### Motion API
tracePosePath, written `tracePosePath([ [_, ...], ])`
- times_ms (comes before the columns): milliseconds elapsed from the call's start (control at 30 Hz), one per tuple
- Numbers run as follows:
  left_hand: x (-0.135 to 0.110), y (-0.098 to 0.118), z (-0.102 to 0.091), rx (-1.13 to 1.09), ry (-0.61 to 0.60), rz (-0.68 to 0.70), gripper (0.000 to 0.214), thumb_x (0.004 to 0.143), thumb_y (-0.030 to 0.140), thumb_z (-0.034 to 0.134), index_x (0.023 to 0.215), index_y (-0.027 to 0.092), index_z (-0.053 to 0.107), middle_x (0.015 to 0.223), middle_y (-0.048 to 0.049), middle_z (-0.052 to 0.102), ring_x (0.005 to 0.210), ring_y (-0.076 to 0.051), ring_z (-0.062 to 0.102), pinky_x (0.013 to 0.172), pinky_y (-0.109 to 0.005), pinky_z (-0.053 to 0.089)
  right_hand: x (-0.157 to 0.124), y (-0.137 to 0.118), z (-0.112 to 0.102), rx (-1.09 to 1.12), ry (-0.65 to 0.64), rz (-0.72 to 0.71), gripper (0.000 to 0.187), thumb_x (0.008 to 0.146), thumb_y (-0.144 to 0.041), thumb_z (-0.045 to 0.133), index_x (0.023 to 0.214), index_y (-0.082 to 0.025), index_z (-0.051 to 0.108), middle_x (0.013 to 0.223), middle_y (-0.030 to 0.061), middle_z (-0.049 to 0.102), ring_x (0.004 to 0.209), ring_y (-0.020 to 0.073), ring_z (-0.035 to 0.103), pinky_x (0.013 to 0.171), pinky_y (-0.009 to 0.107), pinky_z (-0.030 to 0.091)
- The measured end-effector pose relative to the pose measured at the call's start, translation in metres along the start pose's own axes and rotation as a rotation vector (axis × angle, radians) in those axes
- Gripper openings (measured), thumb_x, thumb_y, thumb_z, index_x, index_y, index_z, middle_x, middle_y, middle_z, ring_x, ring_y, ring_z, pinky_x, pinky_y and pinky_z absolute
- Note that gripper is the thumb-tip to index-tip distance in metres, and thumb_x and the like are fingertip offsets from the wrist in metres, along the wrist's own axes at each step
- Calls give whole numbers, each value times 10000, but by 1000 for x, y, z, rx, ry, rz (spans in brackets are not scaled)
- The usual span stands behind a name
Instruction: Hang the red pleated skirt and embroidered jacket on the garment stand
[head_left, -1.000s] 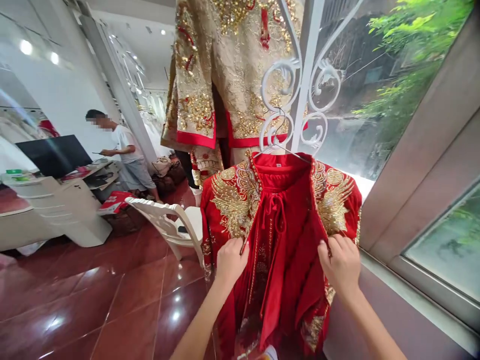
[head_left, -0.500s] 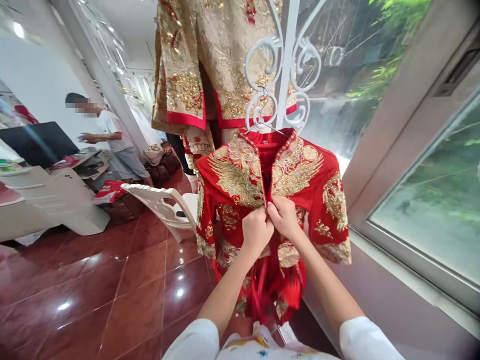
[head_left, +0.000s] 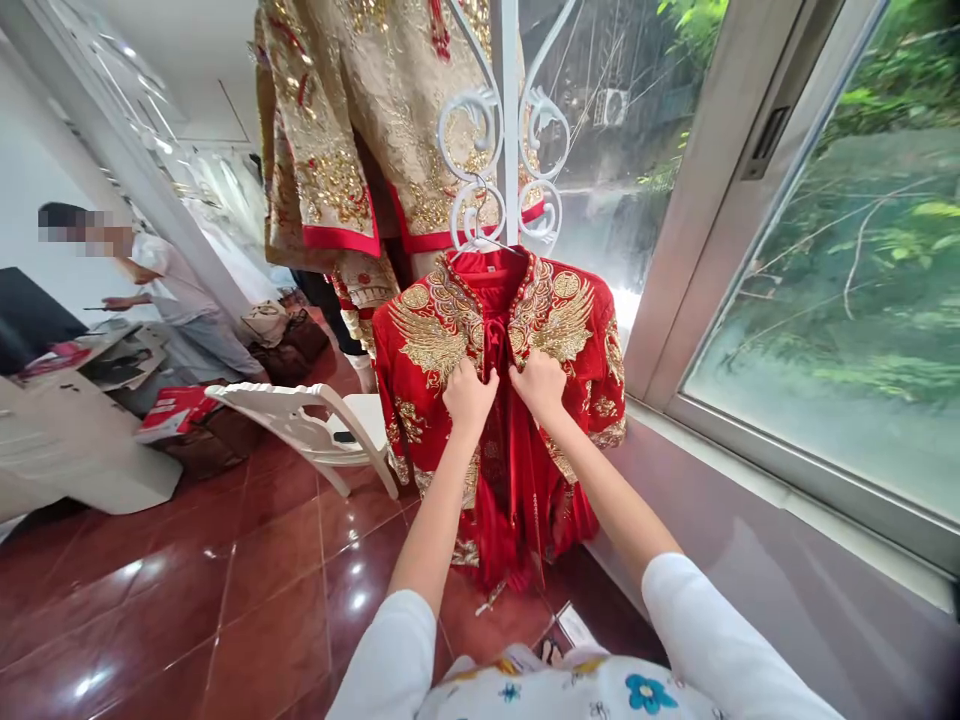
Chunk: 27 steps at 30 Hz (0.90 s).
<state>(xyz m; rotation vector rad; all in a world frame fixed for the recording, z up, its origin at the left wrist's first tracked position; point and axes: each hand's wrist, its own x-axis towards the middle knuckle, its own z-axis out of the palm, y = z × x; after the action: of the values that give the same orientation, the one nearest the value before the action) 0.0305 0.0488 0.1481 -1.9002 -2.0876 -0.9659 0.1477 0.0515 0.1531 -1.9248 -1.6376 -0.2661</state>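
A red jacket (head_left: pixel 427 420) with gold embroidery and a beaded collar hangs on a thin wire hanger (head_left: pixel 480 232). My left hand (head_left: pixel 469 394) is closed on its left front edge, and my right hand (head_left: pixel 539 383) grips the opposite front edge. Between my hands the jacket stands parted. Inside it show a red inner garment (head_left: pixel 493 420) with a small bow near the neck and long ribbons hanging down. My fingertips are partly hidden by the backs of my hands.
Behind hangs a larger gold garment (head_left: pixel 390 110) with red hems. A white scrolled metal stand (head_left: pixel 508 130) rises beside the window (head_left: pixel 825 330). To the left are a white chair (head_left: pixel 300 420), a desk (head_left: pixel 90 440) and another person (head_left: pixel 165 270). Red tiles (head_left: pixel 270 570) cover the floor.
My hands have moved apart, drawing the two front edges of the jacket away from each other and uncovering the inner ribbons. The whole view has shifted to the right.
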Motion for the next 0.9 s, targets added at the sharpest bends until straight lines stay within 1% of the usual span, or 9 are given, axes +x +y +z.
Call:
tracePosePath([
  [133, 12, -5, -20, -59, -127, 135, 281, 885, 306, 382, 868, 141, 610, 829, -135, 669, 780, -241, 636, 659, -294, 409, 6, -1, -15, 143, -51, -153, 266, 860, -287, 391, 710, -142, 556, 704, 81, 592, 647, 154, 497, 599, 252, 296],
  [233, 17, -2, -33, -239, -99, 333, 257, 882, 249, 390, 808, 145, 612, 772, -117, 669, 723, -215, 626, 647, -275, 390, 9, -11, -35, 437, 49, -254, 325, 851, -294, 392, 551, -173, 415, 531, -7, 440, 526, 104, 379, 549, 242, 243],
  [300, 23, 1, -32, -402, -83, 448, 234, 873, 228, 410, 815, 134, 616, 770, -106, 673, 697, -197, 613, 633, -262, 384, 15, -20, -44, 606, 94, -316, 340, 840, -284, 388, 519, -181, 342, 501, -31, 359, 501, 88, 328, 528, 235, 224],
  [367, 34, 3, -21, -527, -152, 508, 196, 841, 180, 447, 787, 115, 624, 745, -91, 675, 662, -184, 599, 607, -249, 382, 24, -25, -43, 629, 51, -355, 332, 810, -251, 411, 498, -181, 321, 492, -38, 330, 496, 82, 308, 524, 234, 216],
  [467, 52, 3, 12, -573, -279, 496, 163, 767, 77, 483, 686, 94, 623, 673, -75, 667, 618, -175, 588, 571, -236, 381, 38, -24, -23, 484, -67, -296, 318, 771, -204, 449, 470, -177, 351, 475, -39, 341, 496, 86, 313, 535, 239, 220],
  [533, 60, 3, 33, -564, -292, 473, 157, 742, 47, 492, 667, 96, 621, 678, -78, 668, 631, -177, 593, 573, -234, 387, 44, -21, -6, 427, -93, -242, 298, 781, -211, 449, 489, -174, 399, 493, -30, 392, 511, 95, 339, 544, 242, 230],
  [667, 58, 7, 52, -517, -225, 382, 144, 781, 89, 480, 729, 124, 609, 747, -103, 661, 695, -190, 589, 627, -259, 393, 39, -21, 18, 346, 6, -135, 256, 822, -269, 418, 602, -170, 503, 598, 15, 522, 572, 128, 404, 565, 253, 247],
  [800, 27, -5, 56, -453, -68, 294, 184, 875, 228, 407, 805, 170, 567, 826, -92, 631, 764, -187, 559, 687, -276, 387, 8, -17, 39, 206, 224, -12, 212, 844, -304, 403, 749, -168, 534, 744, 57, 585, 698, 165, 483, 622, 260, 292],
  [900, -15, -36, 66, -289, 84, 242, 262, 877, 371, 426, 724, 184, 528, 730, -69, 585, 753, -192, 540, 711, -285, 383, -30, 5, 60, 109, 249, 47, 159, 830, -276, 423, 805, -157, 526, 795, 83, 580, 768, 190, 504, 642, 270, 313],
])
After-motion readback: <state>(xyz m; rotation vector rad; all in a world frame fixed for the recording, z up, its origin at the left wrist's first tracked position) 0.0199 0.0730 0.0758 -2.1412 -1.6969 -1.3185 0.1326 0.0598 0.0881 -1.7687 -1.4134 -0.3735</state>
